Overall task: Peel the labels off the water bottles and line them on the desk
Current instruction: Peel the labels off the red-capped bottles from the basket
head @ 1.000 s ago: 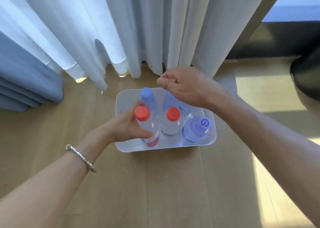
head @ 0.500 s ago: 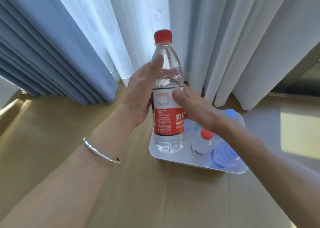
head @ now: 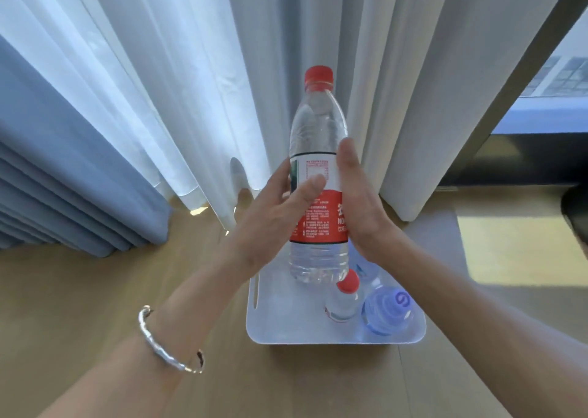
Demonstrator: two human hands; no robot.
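You hold the water bottle (head: 318, 125) upright in the air, in front of the curtains. In the view its base overlaps the far left part of the white bin (head: 318, 338). The bottle is clear thin plastic w/ a smooth rounded shoulder, horizontal ribs near the bottom and a red screw cap (head: 319, 75). The label (head: 327, 217) is still on: a glossy wrap-around band, white on top w/ a red dotted square, red below w/ small white print.

Your L hand (head: 270, 220) grips the bottle from the left. The thumb is pressed flat on the white part of the label and the other fingers go round the back. Your R hand (head: 359, 207) lies against the right side of the bottle, thumb straight and pointing up. Its fingers are hidden behind the bottle, so I cannot tell if they curl round it.

The bin is shallow smooth plastic w/ rounded corners and a slot in the left wall. Inside, a small red-capped bottle (head: 345, 296) stands upright, and a blue-tinted bottle (head: 388, 312) w/ a swirl mark on its cap is just beside it on the right. The bin sits on a wood-grain surface (head: 95, 306).

A silver bangle (head: 165, 351) w/ an uneven, bumpy surface is on your L wrist. Behind are white sheer curtains (head: 191, 67) in long folds and, at left, a thicker blue curtain (head: 63, 179) in tight pleats.
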